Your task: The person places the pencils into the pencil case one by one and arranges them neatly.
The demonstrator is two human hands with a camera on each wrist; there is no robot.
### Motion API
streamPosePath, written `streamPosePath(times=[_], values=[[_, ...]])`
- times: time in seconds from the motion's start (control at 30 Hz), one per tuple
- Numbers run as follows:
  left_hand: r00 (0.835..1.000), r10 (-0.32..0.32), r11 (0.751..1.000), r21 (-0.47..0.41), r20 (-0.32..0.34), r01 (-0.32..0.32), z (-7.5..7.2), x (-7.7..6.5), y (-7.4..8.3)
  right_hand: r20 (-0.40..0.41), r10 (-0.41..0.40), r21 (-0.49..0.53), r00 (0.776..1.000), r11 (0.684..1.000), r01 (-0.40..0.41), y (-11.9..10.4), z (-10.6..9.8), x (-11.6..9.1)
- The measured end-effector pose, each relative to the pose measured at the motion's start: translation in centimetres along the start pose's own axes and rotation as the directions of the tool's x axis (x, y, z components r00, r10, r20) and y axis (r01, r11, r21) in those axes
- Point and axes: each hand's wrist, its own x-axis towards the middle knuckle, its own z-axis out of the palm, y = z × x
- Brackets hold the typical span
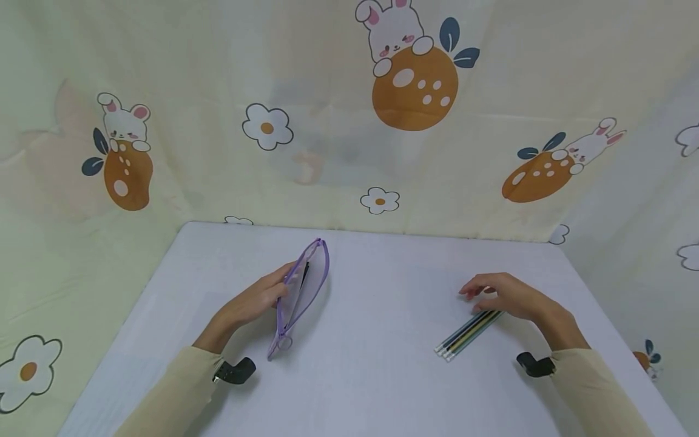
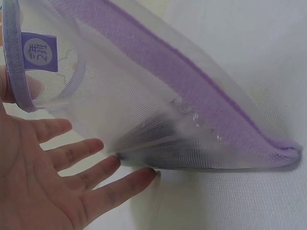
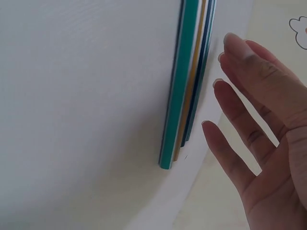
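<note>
On the left in the head view, my left hand [image 1: 253,303] holds a mesh zipper pouch [image 1: 278,303] with purple edging by its side. The pouch stands on edge with its mouth gaping upward. In the left wrist view, the thumb is at the purple rim [image 2: 21,81] and the fingers lie along the mesh. A dark thing [image 2: 156,136] shows blurred through the mesh. My right hand [image 1: 513,295] hovers over the far end of several pencils [image 1: 468,337] lying side by side. In the right wrist view, its loosely bent fingers are apart from the teal pencil [image 3: 177,96].
Both hands work over a white table [image 1: 377,364]. A cream curtain [image 1: 322,73] with rabbit and flower prints hangs behind the table and along its sides. Black wrist cameras, the left one [image 1: 236,371] and the right one [image 1: 535,365], sit at the sleeves.
</note>
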Motion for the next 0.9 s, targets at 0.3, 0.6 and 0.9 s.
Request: streamPosePath(times=[0.3, 0.6, 0.9], values=[[1.0, -0.002, 1.0, -0.009, 0.002, 0.002, -0.02, -0.09, 0.17, 0.004, -0.018, -0.02, 1.0, 1.0, 0.018, 0.44, 0.14, -0.36], [1.0, -0.019, 1.0, 0.002, -0.004, 0.019, 0.02, 0.0, 0.17, 0.022, -0.073, -0.06, 0.997, 0.995, 0.074, 0.54, 0.01, -0.05], [1.0, -0.031, 1.0, -0.002, -0.002, 0.031, 0.04, -0.01, 0.15, 0.041, 0.01, -0.066, 0.999, 0.998, -0.008, 0.44, -0.6, -0.95]])
